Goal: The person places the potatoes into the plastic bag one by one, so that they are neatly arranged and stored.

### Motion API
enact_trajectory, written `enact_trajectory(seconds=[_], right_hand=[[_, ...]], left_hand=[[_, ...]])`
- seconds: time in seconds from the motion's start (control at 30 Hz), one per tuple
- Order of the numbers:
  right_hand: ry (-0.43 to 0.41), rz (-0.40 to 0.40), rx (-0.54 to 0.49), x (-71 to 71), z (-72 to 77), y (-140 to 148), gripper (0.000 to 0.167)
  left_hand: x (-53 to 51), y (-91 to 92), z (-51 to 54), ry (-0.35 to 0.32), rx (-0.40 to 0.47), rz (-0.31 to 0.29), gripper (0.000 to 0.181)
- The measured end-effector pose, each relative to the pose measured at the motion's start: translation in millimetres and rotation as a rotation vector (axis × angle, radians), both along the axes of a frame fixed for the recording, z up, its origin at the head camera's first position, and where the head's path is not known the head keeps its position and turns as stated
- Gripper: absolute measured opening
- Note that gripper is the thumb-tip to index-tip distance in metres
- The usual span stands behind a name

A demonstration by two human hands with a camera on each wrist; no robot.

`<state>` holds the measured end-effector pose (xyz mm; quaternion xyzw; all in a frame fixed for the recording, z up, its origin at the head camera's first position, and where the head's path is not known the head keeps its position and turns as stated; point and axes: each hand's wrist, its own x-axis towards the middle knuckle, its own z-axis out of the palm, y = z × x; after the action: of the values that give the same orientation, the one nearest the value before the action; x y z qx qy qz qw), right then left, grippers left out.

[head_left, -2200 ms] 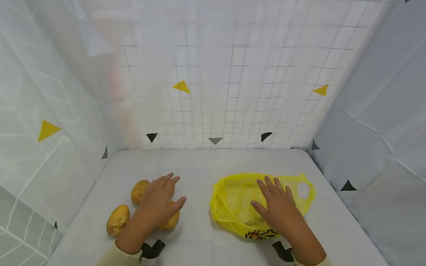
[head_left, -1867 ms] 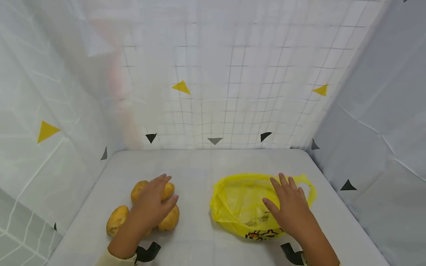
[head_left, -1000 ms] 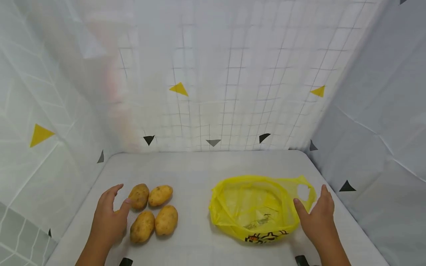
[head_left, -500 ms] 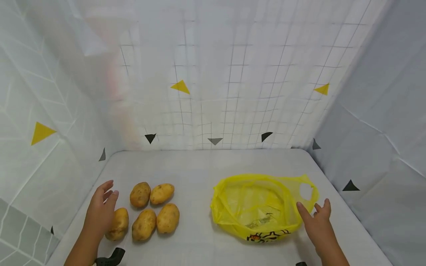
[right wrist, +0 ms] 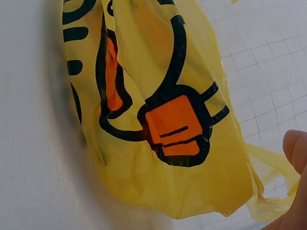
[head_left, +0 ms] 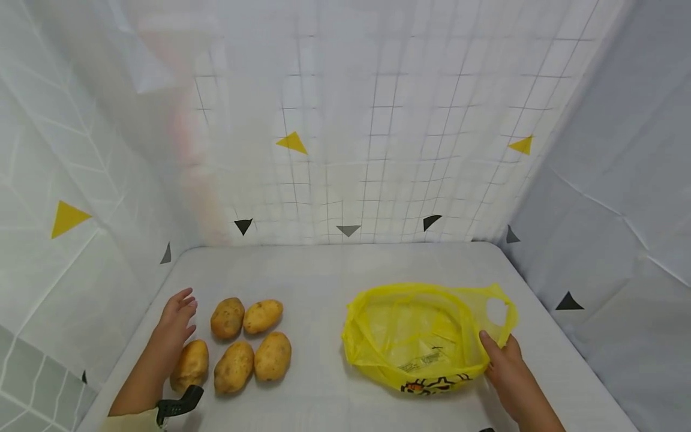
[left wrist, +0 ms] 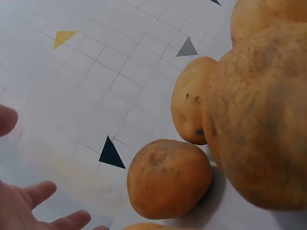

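Getting hold of the yellow plastic carrier bag looks like the step in hand — it lies open-mouthed at one o'clock from the person. The right hand has its thumb over the handle end, fingers mostly hidden; whether it pinches, I can't tell. Three potatoes lie toward ten, the left hand near the outermost, open and loose-fingered — two more potatoes beyond. Next, I'd judge, calls for a firm pinch on the handle. Farthest off stands the gridded backdrop.
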<state>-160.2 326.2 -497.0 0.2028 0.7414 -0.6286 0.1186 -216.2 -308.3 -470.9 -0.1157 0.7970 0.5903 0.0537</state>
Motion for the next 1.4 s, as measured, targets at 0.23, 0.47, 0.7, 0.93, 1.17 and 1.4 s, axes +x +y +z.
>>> enact_trajectory(seconds=[0.23,0.47,0.7,0.93,1.17,1.4], right_hand=[[0.001,0.021,-0.008,-0.7,0.5,-2.5,0.110],[-0.007,0.037,0.000,0.7,1.6,-3.3,0.107],[-0.022,0.043,-0.037,3.3,3.5,-2.0,0.106],[-0.017,0.056,-0.032,0.1,2.5,-3.7,0.104],[-0.005,0.048,-0.065,0.2,4.1,-1.9,0.102],[-0.016,0.058,-0.054,0.8,-0.4,-2.4,0.109]], left_hand=[[-9.8,3.1,-6.1,-0.036,-0.110,-0.087,0.084],[-9.1,6.9,0.5,-0.069,-0.248,-0.113,0.088],[6.8,-7.0,5.6,-0.059,-0.303,-0.082,0.088],[40.2,-24.7,-11.1,-0.121,-0.247,-0.050,0.088],[54.4,-25.9,-22.9,-0.083,-0.221,-0.115,0.089],[64.8,-27.6,-39.5,-0.018,-0.298,-0.153,0.087]])
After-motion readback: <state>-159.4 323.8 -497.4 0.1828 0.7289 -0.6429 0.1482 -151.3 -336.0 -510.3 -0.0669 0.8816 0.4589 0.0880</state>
